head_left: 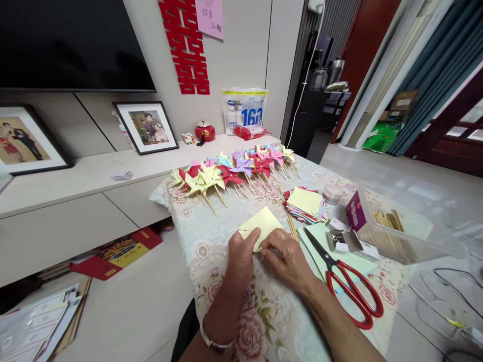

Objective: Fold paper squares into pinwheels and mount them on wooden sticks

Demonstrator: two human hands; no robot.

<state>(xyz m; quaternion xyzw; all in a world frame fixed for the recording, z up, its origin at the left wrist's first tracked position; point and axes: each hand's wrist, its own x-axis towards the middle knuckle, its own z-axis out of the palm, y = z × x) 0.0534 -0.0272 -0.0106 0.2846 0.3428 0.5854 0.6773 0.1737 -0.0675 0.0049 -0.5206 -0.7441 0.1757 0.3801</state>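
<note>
Both hands are working on a pale yellow paper square [260,223] lying flat on the floral cloth of the tabletop [211,261]. The left hand [241,256] has its thumb pressed on the paper's near edge, so its grip is together on the sheet, and the right hand [287,259] pinches the same edge with fingertips closed on it, right beside the left. Just to the right lie red-handled scissors [347,281], blades pointing up toward a stack of colored paper squares [305,203]. Past that there's a small open box of metal pins [337,240] and a clear plastic tub [407,226] with wooden sticks in it. At the far end of the tabletop sits a whole row of finished paper pinwheels [234,171] in yellow, red, pink, purple and blue. Readable stuff: a white and blue bag [244,110] on the low cabinet shows a big "160", the rest of its print is too small. A red double-happiness paper cut [184,45] hangs on the wall, next to a pink note [210,17] with handwriting I can't make out.
</note>
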